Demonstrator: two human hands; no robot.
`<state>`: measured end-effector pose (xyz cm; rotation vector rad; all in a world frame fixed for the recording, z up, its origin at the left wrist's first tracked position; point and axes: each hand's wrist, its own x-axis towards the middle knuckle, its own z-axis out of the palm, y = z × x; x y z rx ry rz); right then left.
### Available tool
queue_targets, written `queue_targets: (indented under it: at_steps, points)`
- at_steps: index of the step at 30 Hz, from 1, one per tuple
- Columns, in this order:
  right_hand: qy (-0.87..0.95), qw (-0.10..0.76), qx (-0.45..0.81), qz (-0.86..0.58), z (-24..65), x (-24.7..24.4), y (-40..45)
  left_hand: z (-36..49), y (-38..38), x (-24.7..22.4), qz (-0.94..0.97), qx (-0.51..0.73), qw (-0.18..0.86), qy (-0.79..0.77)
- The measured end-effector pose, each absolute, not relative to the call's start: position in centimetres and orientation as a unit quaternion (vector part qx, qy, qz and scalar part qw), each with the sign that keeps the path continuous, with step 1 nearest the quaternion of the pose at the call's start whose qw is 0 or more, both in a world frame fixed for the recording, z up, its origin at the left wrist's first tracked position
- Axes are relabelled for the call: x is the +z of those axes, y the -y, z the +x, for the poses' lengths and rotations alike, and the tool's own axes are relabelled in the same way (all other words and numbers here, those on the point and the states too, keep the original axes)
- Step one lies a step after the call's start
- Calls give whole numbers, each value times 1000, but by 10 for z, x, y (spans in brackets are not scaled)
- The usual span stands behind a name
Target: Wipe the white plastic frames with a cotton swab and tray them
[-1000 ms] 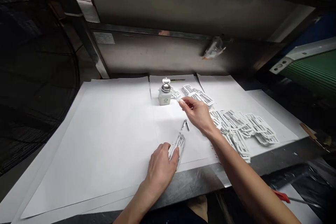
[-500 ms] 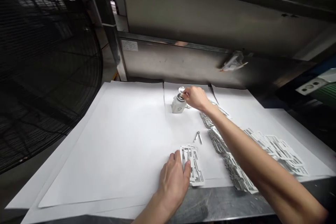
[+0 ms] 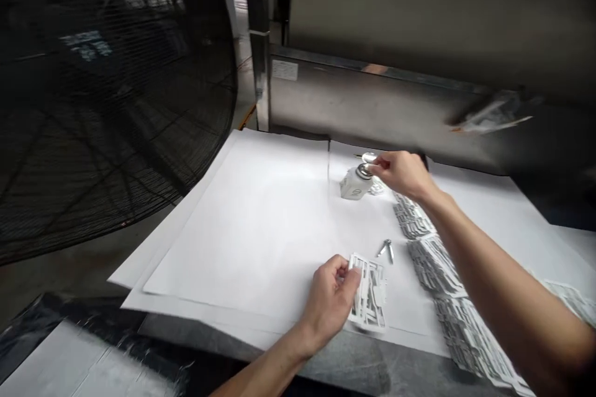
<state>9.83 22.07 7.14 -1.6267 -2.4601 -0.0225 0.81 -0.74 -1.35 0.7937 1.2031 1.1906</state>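
My left hand [image 3: 330,298] pinches the left edge of a white openwork plastic frame [image 3: 372,298] near the front edge of the table. The frame has narrow slots and bars. My right hand [image 3: 404,175] reaches to a small white pump bottle [image 3: 354,188], its thumb and fingers pressed together at the metal top [image 3: 364,170]. The bottle's round lid [image 3: 369,157] stands flipped up behind the fingers. What those fingertips hold, if anything, is hidden. Between the hands lies a small V-shaped metal tool [image 3: 387,250].
Rows of stacked white frames [image 3: 431,263] run along the right, partly under my right forearm. White paper sheets [image 3: 251,217] cover the metal table [image 3: 354,360]. A large fan guard [image 3: 153,105] stands at left. A plastic bag [image 3: 496,115] hangs on the metal back panel [image 3: 335,96].
The view has swung left, so the table appears further right. My left hand has raised the near frame's left edge slightly. My right hand stays at the bottle's top.
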Motion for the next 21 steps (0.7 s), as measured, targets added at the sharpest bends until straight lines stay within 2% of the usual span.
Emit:
queue_targets:
  at_steps: [5,11,15,21]
  points:
    - [837,87,12,-540,95,70,-225,3,13,-7,179,548,718,-391]
    - [833,71,15,-549,88,70,-223,-11,17,-11,70,548,793,-259]
    - [818,73,4,-571,91,73,-215,-19,25,-7,7,529,813,-243]
    - [810,178,43,-558,103,69,-218,-21,30,-3,1,511,813,-279]
